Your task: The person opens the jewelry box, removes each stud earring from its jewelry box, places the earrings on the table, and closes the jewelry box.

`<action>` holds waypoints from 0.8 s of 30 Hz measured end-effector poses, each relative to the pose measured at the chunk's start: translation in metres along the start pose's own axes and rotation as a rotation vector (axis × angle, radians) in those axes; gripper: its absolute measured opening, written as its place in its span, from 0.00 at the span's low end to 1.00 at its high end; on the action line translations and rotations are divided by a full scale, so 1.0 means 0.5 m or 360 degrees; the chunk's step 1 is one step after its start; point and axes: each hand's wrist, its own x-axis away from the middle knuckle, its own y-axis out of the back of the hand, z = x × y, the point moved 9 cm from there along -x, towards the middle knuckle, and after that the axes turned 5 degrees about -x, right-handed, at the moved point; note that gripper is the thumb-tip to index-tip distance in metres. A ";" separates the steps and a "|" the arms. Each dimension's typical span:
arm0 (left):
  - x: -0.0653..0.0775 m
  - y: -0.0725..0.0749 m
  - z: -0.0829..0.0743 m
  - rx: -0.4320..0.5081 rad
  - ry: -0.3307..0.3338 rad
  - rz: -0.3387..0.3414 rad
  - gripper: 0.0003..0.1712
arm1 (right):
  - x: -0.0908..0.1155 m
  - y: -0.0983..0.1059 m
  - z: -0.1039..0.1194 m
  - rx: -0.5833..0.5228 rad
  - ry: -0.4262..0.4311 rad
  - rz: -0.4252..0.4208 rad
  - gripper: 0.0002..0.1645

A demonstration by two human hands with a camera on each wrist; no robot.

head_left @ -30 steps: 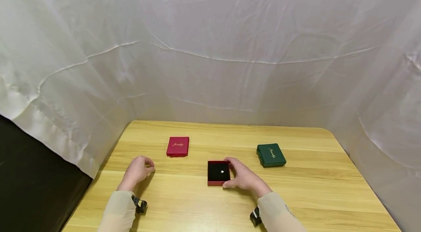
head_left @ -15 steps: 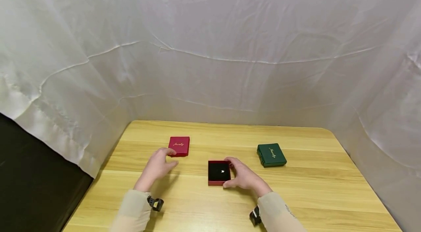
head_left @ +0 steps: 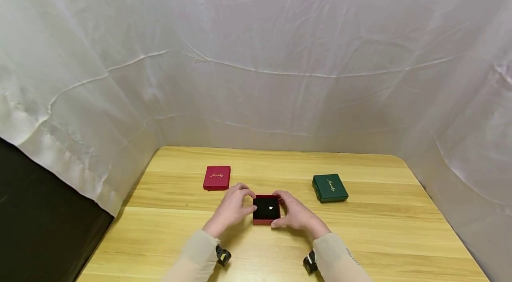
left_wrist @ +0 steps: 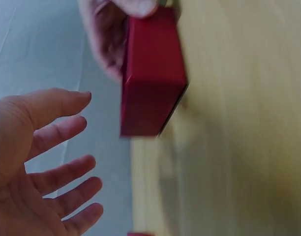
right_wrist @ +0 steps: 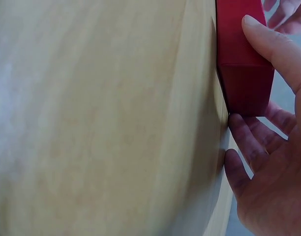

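An open red jewelry box with a black insert sits mid-table. On the insert's right half is a small silvery star-shaped piece. My right hand holds the box from the right, thumb at the front wall and fingers at the far side. The right wrist view shows the thumb pressed to the red wall. My left hand hovers at the box's left edge with fingers loosely spread. In the left wrist view a gap separates that hand from the box, and it holds nothing.
A red square marked "Jewelry", a lid or closed box, lies at the back left of the wooden table. A dark green box lies back right. White curtains stand behind the table and along its sides.
My left hand has moved right, passing in front of the red "Jewelry" square, to the open box's left edge. The right hand has stayed on the box.
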 end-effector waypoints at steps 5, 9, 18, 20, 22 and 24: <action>-0.013 -0.037 -0.014 -0.0040 -0.0001 0.0043 0.13 | -0.002 0.000 0.000 0.0018 0.0009 0.0009 0.52; -0.021 -0.059 -0.014 -0.0040 0.0018 0.0092 0.14 | -0.002 -0.001 0.001 0.0021 0.0005 0.0015 0.53; -0.034 -0.080 -0.024 -0.0097 -0.0036 0.0113 0.11 | -0.002 -0.001 0.000 0.0024 0.0006 0.0018 0.53; -0.037 -0.085 -0.026 -0.0120 -0.0034 0.0114 0.10 | -0.002 -0.001 -0.001 0.0023 0.0011 0.0017 0.53; -0.040 -0.089 -0.029 -0.0138 -0.0040 0.0116 0.10 | -0.001 -0.002 0.000 0.0022 0.0010 0.0014 0.53; -0.042 -0.093 -0.032 -0.0161 -0.0046 0.0122 0.09 | -0.002 -0.002 0.001 0.0027 0.0014 0.0012 0.53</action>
